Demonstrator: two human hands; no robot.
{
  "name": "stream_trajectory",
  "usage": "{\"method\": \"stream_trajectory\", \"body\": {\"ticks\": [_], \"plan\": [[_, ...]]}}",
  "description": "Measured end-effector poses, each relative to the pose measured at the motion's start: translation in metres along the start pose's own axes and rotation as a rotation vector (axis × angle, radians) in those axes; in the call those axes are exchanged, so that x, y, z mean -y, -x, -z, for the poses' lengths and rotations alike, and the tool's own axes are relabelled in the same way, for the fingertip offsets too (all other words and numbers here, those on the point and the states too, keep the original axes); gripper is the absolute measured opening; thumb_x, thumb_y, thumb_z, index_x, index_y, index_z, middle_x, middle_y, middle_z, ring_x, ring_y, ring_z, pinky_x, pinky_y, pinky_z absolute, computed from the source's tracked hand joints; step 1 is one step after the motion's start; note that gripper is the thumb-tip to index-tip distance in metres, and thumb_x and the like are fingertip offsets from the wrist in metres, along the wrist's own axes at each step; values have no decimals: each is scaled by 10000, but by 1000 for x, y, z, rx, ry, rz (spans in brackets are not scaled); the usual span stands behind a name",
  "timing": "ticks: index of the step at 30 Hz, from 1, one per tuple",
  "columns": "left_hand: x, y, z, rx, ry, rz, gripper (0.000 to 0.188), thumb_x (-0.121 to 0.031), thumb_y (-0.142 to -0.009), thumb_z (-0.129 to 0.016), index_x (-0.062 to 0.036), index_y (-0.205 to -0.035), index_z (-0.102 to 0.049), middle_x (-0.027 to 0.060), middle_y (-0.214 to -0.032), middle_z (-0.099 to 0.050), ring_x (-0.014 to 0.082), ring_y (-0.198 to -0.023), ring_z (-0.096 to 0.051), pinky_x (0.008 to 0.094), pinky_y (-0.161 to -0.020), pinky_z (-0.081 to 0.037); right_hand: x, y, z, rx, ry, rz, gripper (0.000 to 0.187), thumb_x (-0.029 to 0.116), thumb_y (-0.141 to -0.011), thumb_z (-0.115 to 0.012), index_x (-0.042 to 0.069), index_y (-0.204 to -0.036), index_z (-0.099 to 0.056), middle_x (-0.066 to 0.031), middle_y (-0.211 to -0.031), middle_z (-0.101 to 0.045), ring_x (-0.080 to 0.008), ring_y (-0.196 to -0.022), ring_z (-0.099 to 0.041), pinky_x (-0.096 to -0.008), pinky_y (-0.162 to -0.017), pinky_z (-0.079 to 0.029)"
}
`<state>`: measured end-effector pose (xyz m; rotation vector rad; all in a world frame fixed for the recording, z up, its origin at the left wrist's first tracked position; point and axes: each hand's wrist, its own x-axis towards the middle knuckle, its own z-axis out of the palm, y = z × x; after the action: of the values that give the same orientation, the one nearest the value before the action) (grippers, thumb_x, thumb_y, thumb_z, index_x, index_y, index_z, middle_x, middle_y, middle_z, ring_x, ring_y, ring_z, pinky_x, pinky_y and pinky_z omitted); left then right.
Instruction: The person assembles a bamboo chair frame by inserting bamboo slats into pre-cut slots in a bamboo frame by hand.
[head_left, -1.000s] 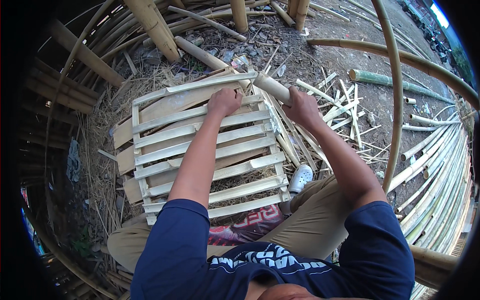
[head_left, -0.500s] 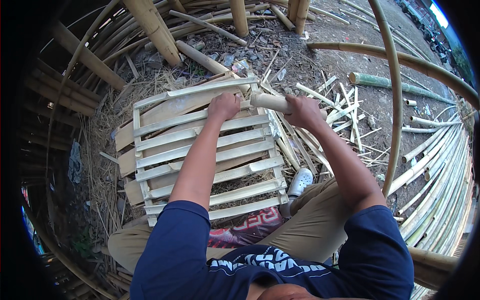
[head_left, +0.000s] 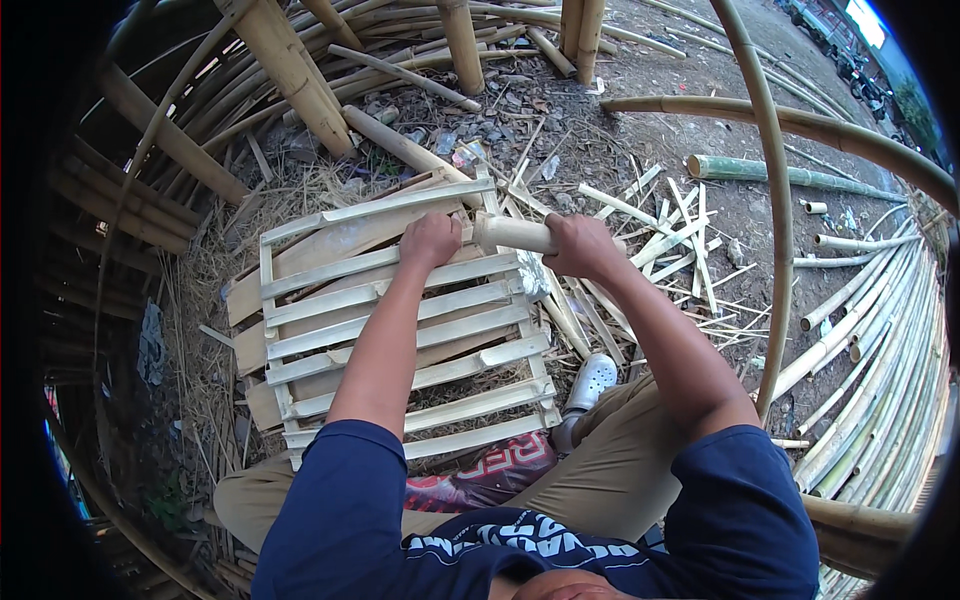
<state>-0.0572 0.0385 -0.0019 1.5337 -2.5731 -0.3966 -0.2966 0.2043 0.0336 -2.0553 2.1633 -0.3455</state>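
A slatted frame of pale split bamboo point(head_left: 430, 331) lies in front of me, its slats running crosswise between two side rails. My left hand point(head_left: 431, 240) is closed over a bamboo slat point(head_left: 335, 272) in the far part of the frame, near the right rail. My right hand point(head_left: 580, 246) is wrapped round a short, thick bamboo piece point(head_left: 515, 234), held level. The piece's free end points left and sits over the right rail, close to my left hand. Whether that end touches the frame I cannot tell.
Flat boards point(head_left: 250, 348) lie under the frame. Split bamboo strips point(head_left: 690, 235) are scattered to the right, near my grey clog point(head_left: 597, 373). Long bamboo poles point(head_left: 880, 360) are stacked at far right. A bent pole point(head_left: 777, 200) arches at right, and upright posts point(head_left: 460, 45) stand at the back.
The whole view has shifted a little. The bamboo piece's free end has come slightly down and left, nearer my left hand. Both hands keep their hold.
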Motion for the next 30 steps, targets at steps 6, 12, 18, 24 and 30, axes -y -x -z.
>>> {"method": "stream_trajectory", "body": {"ticks": [6, 12, 18, 24, 30], "plan": [[-2, -1, 3, 42, -12, 15, 541, -425, -1015, -441, 6, -935, -757, 289, -1043, -718, 487, -1001, -691, 561, -940, -531, -7, 1, 0, -8, -31, -44, 311, 252, -706, -784, 45, -905, -665, -188, -803, -729, -380, -775, -732, -475, -743, -593], [4, -3, -2, 8, -22, 16, 537, -407, -1010, -426, 10, -935, -755, 287, -1040, -719, 487, -1000, -691, 559, -947, -528, 8, 5, -1, 65, -1, -24, 309, 261, -711, -784, 46, -895, -660, -180, -795, -724, -381, -769, -728, -478, -734, -590], [-3, -3, 4, 84, -15, 66, 511, -401, -976, -445, -6, -997, -769, 273, -1133, -720, 452, -1077, -692, 519, -1012, -521, 0, 4, -8, -4, -26, 6, 321, 266, -718, -790, 51, -910, -649, -166, -774, -717, -386, -748, -722, -486, -708, -582], [-5, -1, 10, 74, 22, 53, 497, -392, -973, -453, -14, -950, -776, 270, -1091, -728, 447, -1056, -697, 513, -1001, -527, 5, 3, -12, 49, 57, -21, 301, 255, -723, -786, 57, -894, -638, -165, -777, -717, -373, -745, -724, -490, -705, -580], [-4, 1, 8, 58, 39, 52, 500, -397, -974, -454, -19, -941, -779, 262, -1070, -735, 446, -1035, -703, 512, -991, -533, 8, 5, -12, 52, 53, -28, 322, 240, -718, -774, 31, -928, -647, -179, -791, -721, -377, -751, -723, -480, -722, -584]]}}
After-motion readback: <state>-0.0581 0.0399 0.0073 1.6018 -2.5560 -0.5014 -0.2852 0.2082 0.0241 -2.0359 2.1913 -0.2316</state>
